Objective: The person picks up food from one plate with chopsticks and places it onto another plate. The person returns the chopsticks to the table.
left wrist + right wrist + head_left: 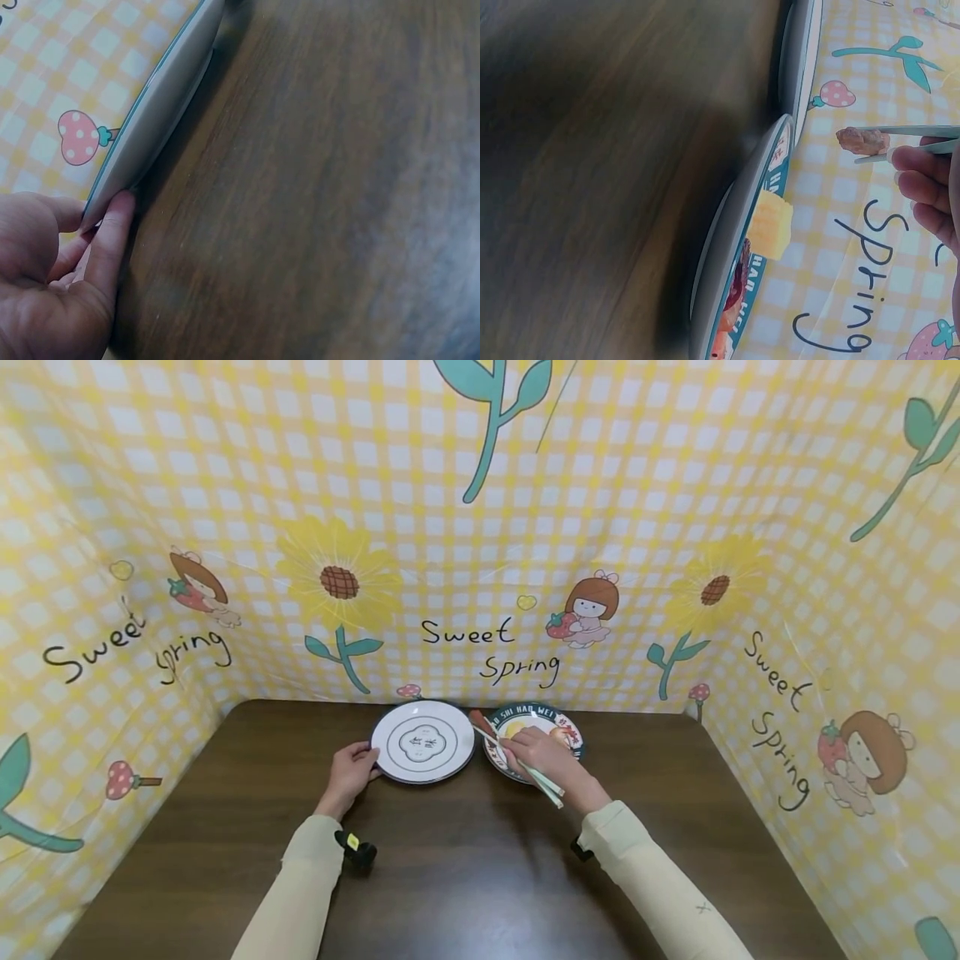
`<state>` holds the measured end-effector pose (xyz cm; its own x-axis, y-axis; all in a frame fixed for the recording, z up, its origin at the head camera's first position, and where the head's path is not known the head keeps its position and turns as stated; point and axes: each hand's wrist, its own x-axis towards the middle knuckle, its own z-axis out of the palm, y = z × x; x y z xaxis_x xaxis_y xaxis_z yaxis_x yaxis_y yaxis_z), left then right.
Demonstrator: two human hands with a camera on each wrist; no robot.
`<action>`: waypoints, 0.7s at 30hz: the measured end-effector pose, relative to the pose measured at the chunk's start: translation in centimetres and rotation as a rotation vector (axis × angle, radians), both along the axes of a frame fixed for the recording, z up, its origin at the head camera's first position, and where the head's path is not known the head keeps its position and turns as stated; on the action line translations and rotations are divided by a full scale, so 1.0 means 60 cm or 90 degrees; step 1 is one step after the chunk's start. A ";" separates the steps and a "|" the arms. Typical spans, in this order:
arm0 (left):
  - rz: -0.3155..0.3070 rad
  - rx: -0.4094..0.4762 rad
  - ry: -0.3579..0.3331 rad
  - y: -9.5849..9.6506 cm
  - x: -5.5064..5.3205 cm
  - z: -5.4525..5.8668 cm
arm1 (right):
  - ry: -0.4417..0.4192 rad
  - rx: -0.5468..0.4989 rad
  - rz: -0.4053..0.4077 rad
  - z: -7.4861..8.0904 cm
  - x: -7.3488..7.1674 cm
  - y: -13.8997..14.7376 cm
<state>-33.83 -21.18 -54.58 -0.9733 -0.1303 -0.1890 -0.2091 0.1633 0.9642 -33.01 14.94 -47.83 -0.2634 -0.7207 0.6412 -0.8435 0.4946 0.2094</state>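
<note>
My left hand (351,777) grips the left rim of a white plate (393,727) with dark line markings at its centre. In the left wrist view, the thumb lies on the upper side of this plate (154,120) and fingers are beneath the rim. My right hand (546,755) holds a pair of pale green chopsticks (542,782). Between their tips is a reddish-brown piece of food (862,141), raised over the gap between the plates. Below the right hand is a second plate with a green lettered rim (517,710), bearing a yellow chunk (771,225) and reddish food (736,289).
Both plates stand near the back edge of a dark wooden table (450,860). A yellow checked cloth (465,560) hangs behind the table and along both sides. Black wrist devices (360,853) sit at the sleeve cuffs.
</note>
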 end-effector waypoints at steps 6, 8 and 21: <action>0.001 -0.003 -0.010 0.000 0.003 0.003 | -0.017 -0.001 0.021 0.000 0.000 -0.013; 0.002 -0.007 -0.014 -0.001 0.004 0.002 | -0.027 0.006 0.019 -0.001 0.000 -0.017; 0.000 -0.004 -0.021 -0.002 0.005 0.005 | -0.041 -0.015 0.032 -0.011 -0.001 -0.037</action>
<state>-33.55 -21.31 -54.31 -0.9664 -0.1324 -0.2204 -0.2412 0.1697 0.9555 -33.08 12.73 -48.51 -0.2685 -0.7194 0.6406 -0.8787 0.4554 0.1431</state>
